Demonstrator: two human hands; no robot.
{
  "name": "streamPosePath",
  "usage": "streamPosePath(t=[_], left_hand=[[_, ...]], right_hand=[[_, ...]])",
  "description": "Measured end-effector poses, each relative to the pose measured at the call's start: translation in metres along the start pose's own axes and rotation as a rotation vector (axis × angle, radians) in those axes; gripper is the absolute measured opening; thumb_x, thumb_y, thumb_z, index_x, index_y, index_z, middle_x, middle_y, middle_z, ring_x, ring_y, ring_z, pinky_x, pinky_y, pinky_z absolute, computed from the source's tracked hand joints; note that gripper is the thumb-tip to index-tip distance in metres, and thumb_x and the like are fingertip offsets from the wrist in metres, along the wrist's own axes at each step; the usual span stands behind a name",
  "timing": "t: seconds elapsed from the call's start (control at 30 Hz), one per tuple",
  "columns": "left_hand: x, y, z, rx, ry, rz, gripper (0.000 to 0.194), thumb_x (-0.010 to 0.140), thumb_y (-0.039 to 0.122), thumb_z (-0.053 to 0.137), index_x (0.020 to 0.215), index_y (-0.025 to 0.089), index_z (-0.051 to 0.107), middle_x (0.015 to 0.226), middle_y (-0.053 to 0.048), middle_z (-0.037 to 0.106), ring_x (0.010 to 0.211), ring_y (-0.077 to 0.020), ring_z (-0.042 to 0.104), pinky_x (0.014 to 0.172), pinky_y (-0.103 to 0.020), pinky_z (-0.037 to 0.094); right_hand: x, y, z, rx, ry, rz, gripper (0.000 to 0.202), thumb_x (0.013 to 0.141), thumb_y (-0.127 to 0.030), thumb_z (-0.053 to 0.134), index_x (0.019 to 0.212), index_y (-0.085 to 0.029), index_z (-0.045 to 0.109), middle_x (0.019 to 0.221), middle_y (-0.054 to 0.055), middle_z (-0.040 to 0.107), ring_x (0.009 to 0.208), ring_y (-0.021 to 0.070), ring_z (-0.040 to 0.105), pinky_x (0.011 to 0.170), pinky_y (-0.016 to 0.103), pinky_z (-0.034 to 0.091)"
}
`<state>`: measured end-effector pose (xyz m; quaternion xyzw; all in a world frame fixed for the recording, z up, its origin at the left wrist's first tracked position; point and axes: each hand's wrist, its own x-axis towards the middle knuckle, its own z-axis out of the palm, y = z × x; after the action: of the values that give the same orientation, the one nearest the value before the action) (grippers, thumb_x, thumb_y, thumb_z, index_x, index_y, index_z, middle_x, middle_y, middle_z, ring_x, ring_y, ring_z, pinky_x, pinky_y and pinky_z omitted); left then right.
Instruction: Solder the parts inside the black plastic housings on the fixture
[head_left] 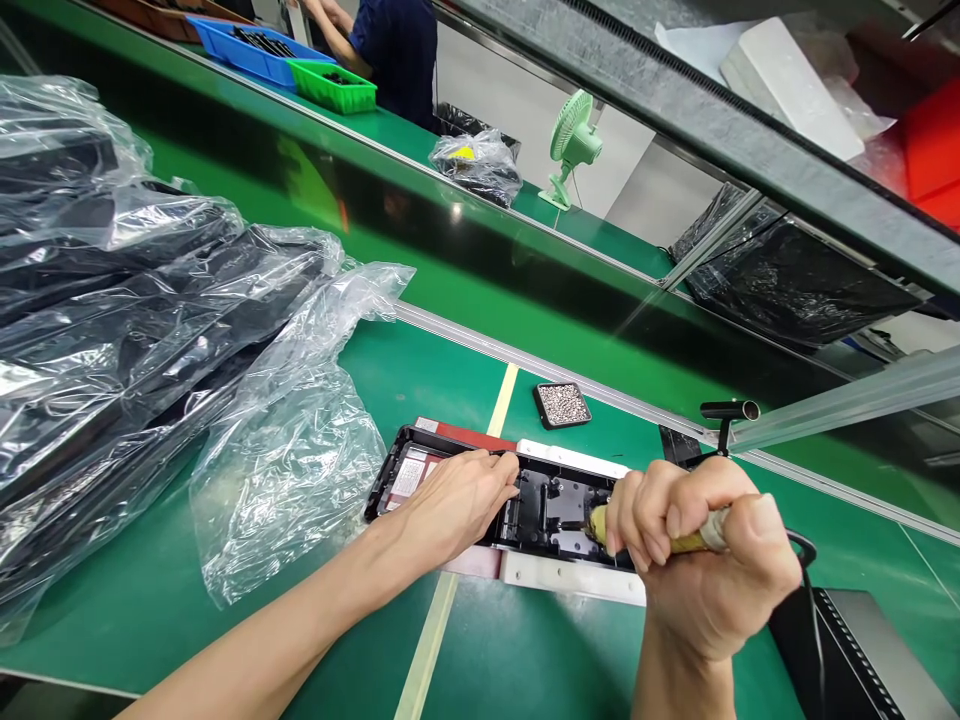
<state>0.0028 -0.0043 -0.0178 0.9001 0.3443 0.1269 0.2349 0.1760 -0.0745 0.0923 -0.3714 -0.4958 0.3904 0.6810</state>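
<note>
A long black plastic housing, its hollow inside facing up, lies on a fixture with white side blocks and reddish-brown pieces. My left hand rests across the housing's left half, fingers bent and pressed together against it. Whether a small part sits under those fingertips is hidden. In my right hand is a corded soldering iron with a yellowish handle, wrapped in my fist. Its dark tip points left, down into the housing, near small posts and holes. Beyond the fixture stands a small black tray of tiny metal pieces.
Plastic-wrapped black parts are heaped at left. A metal tube holder stands by the bench rail at right, with a black vented box nearer. Across the divider are a green fan, bins and a co-worker.
</note>
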Motion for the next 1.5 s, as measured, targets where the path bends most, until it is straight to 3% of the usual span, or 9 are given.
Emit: streamPosePath(t=[0.2, 0.4, 0.67, 0.9, 1.27, 1.5], left_hand=[[-0.001, 0.000, 0.000, -0.015, 0.005, 0.003, 0.013, 0.104, 0.024, 0.041, 0.094, 0.021, 0.047, 0.081, -0.002, 0.063, 0.074, -0.0224, 0.059, 0.061, -0.032, 0.035], [0.001, 0.000, 0.001, -0.015, -0.002, -0.013, 0.014, 0.104, 0.024, 0.040, 0.093, 0.021, 0.047, 0.081, -0.002, 0.061, 0.072, -0.0214, 0.057, 0.060, -0.031, 0.033], [0.001, 0.000, -0.001, -0.060, -0.028, -0.039, 0.012, 0.104, 0.025, 0.042, 0.094, 0.021, 0.048, 0.083, -0.002, 0.061, 0.076, -0.0216, 0.058, 0.063, -0.032, 0.036], [0.002, -0.001, 0.001, -0.057, -0.019, -0.031, 0.013, 0.105, 0.026, 0.042, 0.097, 0.020, 0.051, 0.085, -0.003, 0.062, 0.077, -0.0223, 0.060, 0.064, -0.032, 0.038], [0.000, 0.002, -0.002, -0.045, -0.017, -0.030, 0.013, 0.104, 0.025, 0.042, 0.098, 0.020, 0.053, 0.086, -0.004, 0.065, 0.076, -0.0232, 0.061, 0.063, -0.033, 0.039], [0.002, 0.003, -0.003, -0.035, -0.006, -0.035, 0.015, 0.105, 0.026, 0.041, 0.098, 0.020, 0.052, 0.083, -0.003, 0.065, 0.072, -0.0218, 0.060, 0.061, -0.033, 0.037]], right_hand=[[0.001, 0.001, 0.001, -0.025, 0.056, -0.004, 0.038, 0.097, -0.042, 0.050, 0.066, -0.020, 0.057, 0.047, -0.004, 0.048, 0.038, 0.0107, 0.041, 0.037, 0.027, 0.043], [0.008, -0.010, -0.002, -0.026, 0.067, -0.053, 0.036, 0.096, -0.033, 0.044, 0.065, -0.020, 0.058, 0.045, -0.003, 0.048, 0.035, 0.0110, 0.041, 0.034, 0.027, 0.043], [0.029, -0.009, 0.010, -0.104, 0.262, -0.186, 0.040, 0.101, -0.030, 0.039, 0.064, -0.021, 0.051, 0.042, -0.005, 0.042, 0.032, 0.0104, 0.037, 0.030, 0.024, 0.037], [0.032, 0.002, 0.014, -0.113, 0.232, -0.159, 0.038, 0.101, -0.030, 0.040, 0.066, -0.021, 0.050, 0.044, -0.006, 0.042, 0.034, 0.0097, 0.037, 0.032, 0.023, 0.037], [0.032, 0.004, 0.017, -0.159, 0.298, -0.191, 0.039, 0.102, -0.029, 0.037, 0.066, -0.021, 0.048, 0.044, -0.006, 0.041, 0.033, 0.0101, 0.036, 0.031, 0.023, 0.035], [0.034, 0.010, 0.013, -0.127, 0.237, -0.148, 0.038, 0.102, -0.035, 0.042, 0.068, -0.021, 0.049, 0.046, -0.006, 0.042, 0.034, 0.0094, 0.037, 0.032, 0.023, 0.035]])
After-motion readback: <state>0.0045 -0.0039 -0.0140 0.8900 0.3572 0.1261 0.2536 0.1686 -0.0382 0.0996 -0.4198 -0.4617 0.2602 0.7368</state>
